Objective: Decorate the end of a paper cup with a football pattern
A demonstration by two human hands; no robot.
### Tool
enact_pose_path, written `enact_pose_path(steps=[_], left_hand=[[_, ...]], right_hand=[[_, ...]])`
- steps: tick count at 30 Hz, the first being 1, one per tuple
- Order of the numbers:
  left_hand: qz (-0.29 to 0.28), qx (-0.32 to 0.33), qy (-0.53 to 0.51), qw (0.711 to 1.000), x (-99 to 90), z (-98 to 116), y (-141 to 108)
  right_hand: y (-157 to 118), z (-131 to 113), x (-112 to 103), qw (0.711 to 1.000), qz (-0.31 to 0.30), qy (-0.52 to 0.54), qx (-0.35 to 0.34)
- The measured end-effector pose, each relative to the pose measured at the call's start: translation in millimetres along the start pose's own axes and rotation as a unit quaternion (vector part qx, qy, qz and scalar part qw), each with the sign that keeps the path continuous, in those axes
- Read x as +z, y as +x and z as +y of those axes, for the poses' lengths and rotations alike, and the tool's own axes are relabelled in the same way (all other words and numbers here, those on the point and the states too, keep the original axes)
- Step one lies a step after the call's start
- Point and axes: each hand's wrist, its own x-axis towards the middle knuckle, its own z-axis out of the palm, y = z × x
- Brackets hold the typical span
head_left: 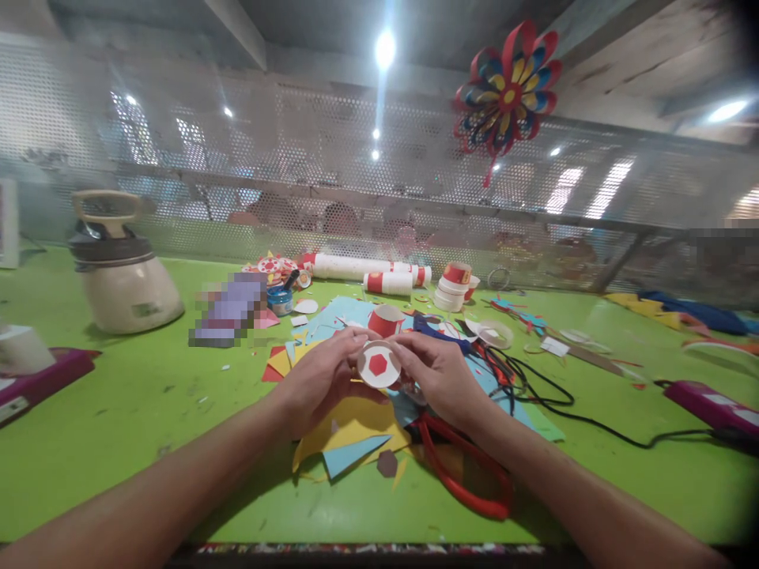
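Centrally, white disc (379,364) with red hexagon, pinched between fingers of left hand (323,378) and right hand (437,375).

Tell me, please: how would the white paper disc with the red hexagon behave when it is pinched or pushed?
The white disc, held between left hand and right hand, looks thin, so probably light and easily bent. Its round shape suggests it could roll on edge. The red hexagon seems pasted paper, possibly peelable.

Craft workshop. Green worktable (118,411) littered with cut coloured paper (349,435), paper cups (451,294) at 12 o'clock, red scissors (468,474) at 5. Perforated metal screen (356,158) behind; paper pinwheel (507,87) hung at 1 o'clock. Glue pot (122,269) at 10.
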Motion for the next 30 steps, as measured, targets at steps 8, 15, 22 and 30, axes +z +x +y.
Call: enact_pose_path(steps=[8, 15, 22, 30], left_hand=[[0.012, -0.004, 0.036, 0.999, -2.4, -3.3, 0.0], [0.032, -0.018, 0.065, 0.997, -1.1, -2.4, 0.4], [0.026, -0.017, 0.083, 0.996, -3.4, -6.4, 2.2], [0.04, -0.015, 0.097, 0.994, -9.6, -13.6, 6.1]], right_hand=[[1.3, 2.5, -3.4, 0.999, -0.001, -0.018, -0.03], [3.3, 2.3, -5.7, 0.998, -0.001, -0.033, -0.046], [1.3, 2.8, -5.7, 0.998, -0.008, -0.037, -0.051], [1.0, 2.6, -5.2, 0.998, -0.012, -0.042, -0.053]])
